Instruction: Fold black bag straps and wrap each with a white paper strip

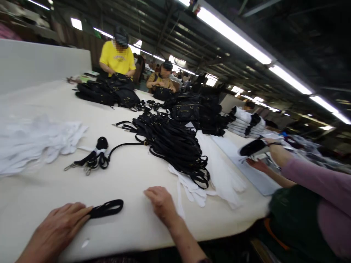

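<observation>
Black strap, folded into a loop, lay on the table near its front edge. Left hand mostly closed, fingers together and nearly flat, fold's near end pinched at the tips; free loop stuck out toward 3 o'clock. Right hand part-curled, apart from strap, which was at its 9 o'clock; couldn't tell if anything sat inside the fingers.

Handling, my read: hold called for light but firm pressure at the folded end, layers stacked flat, no twist. Loop end looked slightly spread, so layers there probably needed evening up, best with the right fingertips while the left kept the pinch. Too loose and the fold would likely spring open; table support helped.

Clipped bundle at strap's 12 o'clock; its long tail reached the pile, a likely snag. Pile was toward 12 to 1 o'clock of right hand, white strips at 2, lilac sleeve at 3, well apart. White pieces at left hand's 11.
</observation>
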Demonstrator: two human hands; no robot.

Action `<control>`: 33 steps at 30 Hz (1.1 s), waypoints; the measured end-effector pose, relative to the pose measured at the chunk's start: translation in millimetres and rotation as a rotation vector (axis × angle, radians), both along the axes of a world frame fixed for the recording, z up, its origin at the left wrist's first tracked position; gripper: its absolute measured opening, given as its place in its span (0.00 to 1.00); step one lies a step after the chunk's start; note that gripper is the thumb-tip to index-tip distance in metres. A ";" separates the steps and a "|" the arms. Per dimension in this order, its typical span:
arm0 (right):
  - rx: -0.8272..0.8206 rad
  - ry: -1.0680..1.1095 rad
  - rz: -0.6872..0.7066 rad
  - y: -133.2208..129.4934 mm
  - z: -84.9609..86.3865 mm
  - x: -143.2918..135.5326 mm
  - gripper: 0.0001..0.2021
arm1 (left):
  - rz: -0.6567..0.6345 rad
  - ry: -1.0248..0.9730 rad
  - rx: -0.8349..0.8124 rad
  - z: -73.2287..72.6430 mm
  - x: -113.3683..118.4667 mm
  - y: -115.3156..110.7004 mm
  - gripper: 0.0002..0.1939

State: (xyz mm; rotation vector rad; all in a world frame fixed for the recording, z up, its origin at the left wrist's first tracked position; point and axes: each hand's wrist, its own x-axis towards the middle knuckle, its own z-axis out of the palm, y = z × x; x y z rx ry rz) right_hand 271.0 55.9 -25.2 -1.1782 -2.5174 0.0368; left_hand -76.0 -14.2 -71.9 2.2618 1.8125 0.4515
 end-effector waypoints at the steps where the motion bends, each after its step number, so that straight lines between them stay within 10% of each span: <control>1: 0.006 -0.013 -0.010 6.3 3.8 28.5 0.16 | 0.017 0.004 -0.030 4.8 0.5 1.7 0.14; 5: 0.018 -0.154 0.016 24.9 4.1 129.5 0.22 | 0.066 -0.025 -0.112 23.4 6.1 8.6 0.12; 9: 0.039 -0.345 0.075 25.4 -1.8 173.8 0.23 | 0.078 -0.045 -0.130 33.4 11.6 10.4 0.11; 14: 0.071 -0.438 0.190 40.7 7.4 160.1 0.18 | 0.141 -0.239 -0.257 41.2 1.9 22.5 0.10; 19: 0.056 -0.446 0.299 54.5 21.4 148.0 0.18 | 0.382 -0.957 -0.549 57.5 -14.8 30.2 0.20; 25: -0.073 -0.454 0.275 57.7 16.1 174.9 0.16 | 0.519 -1.645 -0.599 62.7 -7.3 13.3 0.19; 33: -0.144 -0.516 0.233 57.2 19.5 177.1 0.13 | 0.737 -2.024 -0.536 54.2 3.6 12.9 0.14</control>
